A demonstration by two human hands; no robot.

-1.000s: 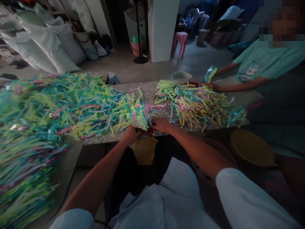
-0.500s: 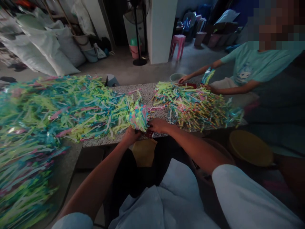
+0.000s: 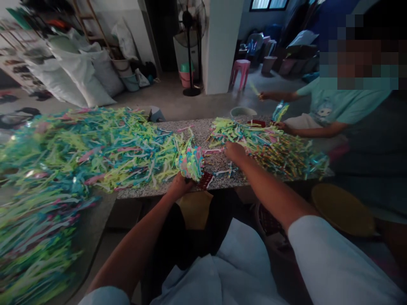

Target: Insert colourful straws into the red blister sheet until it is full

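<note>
"Head view: where's the bundle (image 3: 190, 164)?"
"Over the near edge of the table (image 3: 219, 183), grasped by the left hand (image 3: 181, 185)."
"Right hand (image 3: 235, 152)?"
"Beside the pile (image 3: 282, 156); can't tell its grip. Big heap (image 3: 108, 146) crowds the left, bucket (image 3: 243, 112) beyond."

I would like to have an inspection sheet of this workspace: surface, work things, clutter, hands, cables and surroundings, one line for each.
Surface: speckled table, bare between the piles.
Work things: bundle of coloured strips; left pile, large and tangled; right pile, smaller, with orange-striped ends.
Clutter: pink strip between the piles; red patterned item by the bundle, partly hidden.
Hands: left hand holds the bundle's lower end; right hand is at the right pile's near-left edge, grasp unclear.
Cables: nothing seen.
Surroundings: co-worker at the right, holding a thin green strip; behind the table, white sacks, a standing fan and a pink stool.
</note>
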